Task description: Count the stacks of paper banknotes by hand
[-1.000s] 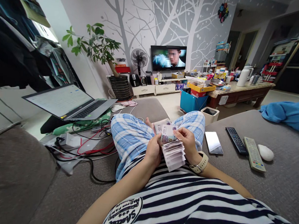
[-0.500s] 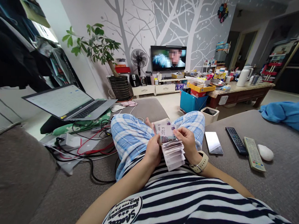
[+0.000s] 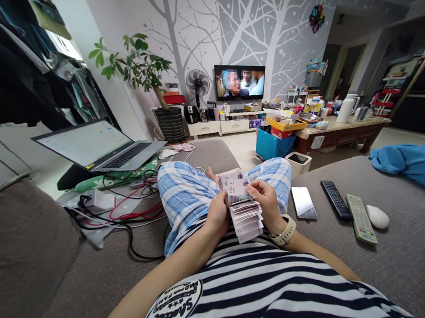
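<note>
I sit on a grey sofa (image 3: 388, 263) with a folded stack of banknotes (image 3: 243, 213) over my lap. My left hand (image 3: 217, 215) is closed around the stack's left side. My right hand (image 3: 267, 203), with a pale watch on the wrist, pinches the top purple note (image 3: 236, 188) at its right edge. The lower notes fan out toward my striped shirt. My legs in blue checked trousers (image 3: 185, 191) lie under the stack.
A phone (image 3: 303, 202), a black remote (image 3: 336, 199), a grey remote (image 3: 361, 218) and a white mouse (image 3: 377, 216) lie on the sofa to my right. An open laptop (image 3: 99, 146) and tangled cables (image 3: 124, 211) are on my left. A TV (image 3: 238, 82) plays ahead.
The top note has dipped slightly lower between my fingers as notes are leafed over. The TV picture has changed. My arms stay in place.
</note>
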Tool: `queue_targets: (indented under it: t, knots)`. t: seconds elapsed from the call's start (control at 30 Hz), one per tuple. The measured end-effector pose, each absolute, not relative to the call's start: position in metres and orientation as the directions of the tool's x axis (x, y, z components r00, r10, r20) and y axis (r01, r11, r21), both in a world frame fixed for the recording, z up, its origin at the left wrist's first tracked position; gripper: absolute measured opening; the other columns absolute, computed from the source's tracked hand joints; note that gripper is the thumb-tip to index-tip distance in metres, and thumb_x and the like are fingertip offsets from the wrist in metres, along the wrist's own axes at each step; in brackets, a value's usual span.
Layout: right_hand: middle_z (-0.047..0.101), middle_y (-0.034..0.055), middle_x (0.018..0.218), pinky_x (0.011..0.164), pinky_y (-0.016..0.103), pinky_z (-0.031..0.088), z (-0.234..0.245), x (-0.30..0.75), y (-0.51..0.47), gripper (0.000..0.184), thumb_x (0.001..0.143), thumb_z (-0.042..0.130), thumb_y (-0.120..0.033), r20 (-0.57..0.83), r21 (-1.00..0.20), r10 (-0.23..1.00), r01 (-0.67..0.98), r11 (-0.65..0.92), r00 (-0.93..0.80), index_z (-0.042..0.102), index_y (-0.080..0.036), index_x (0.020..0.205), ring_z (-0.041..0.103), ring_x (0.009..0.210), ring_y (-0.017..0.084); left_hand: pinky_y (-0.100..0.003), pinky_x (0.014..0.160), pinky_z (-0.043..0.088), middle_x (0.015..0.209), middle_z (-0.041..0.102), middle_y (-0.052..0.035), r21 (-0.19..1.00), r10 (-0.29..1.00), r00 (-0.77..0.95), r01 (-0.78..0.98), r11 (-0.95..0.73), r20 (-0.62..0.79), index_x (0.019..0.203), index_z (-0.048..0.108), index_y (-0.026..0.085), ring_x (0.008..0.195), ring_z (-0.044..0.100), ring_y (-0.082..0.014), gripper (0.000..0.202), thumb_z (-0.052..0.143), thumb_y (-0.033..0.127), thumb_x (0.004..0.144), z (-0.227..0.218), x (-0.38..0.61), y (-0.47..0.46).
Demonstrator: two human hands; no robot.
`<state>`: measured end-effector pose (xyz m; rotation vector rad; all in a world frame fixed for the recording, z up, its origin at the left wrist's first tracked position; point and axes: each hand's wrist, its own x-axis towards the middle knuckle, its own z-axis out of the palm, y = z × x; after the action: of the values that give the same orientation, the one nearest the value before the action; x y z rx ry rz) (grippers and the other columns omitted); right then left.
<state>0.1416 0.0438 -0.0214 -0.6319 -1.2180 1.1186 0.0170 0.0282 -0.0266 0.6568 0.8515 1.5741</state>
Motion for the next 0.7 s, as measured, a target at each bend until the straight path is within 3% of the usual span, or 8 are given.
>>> queue_targets:
  t: [0.47,0.7]
  knots:
    - [0.053,-0.0041,0.058,0.053,0.026,0.036,-0.0205,0.1424,0.0430,0.026,0.078,0.069,-0.041,0.424,-0.863,0.905,-0.325,0.388,-0.045,0.060,-0.019,0.068,0.044,0.054,0.011,-0.032,0.071,0.053,0.077,0.075,-0.0068,0.825,0.981,-0.186,-0.561,-0.058,-0.058,0.085,0.070,0.011,0.071,0.069,-0.0216,0.021,0.063,0.025,0.070,-0.0262,0.0173,0.0273]
    - [0.055,-0.0032,0.053,0.054,0.028,0.037,-0.0254,0.1427,0.0461,0.032,0.087,0.060,-0.046,0.430,-0.856,0.901,-0.342,0.387,-0.054,0.061,-0.020,0.069,0.045,0.049,0.012,-0.035,0.086,0.053,0.086,0.076,-0.0078,0.788,0.981,-0.191,-0.610,-0.084,-0.043,0.089,0.070,0.011,0.082,0.071,-0.0224,0.023,0.064,0.024,0.071,-0.0312,0.0162,0.0314]
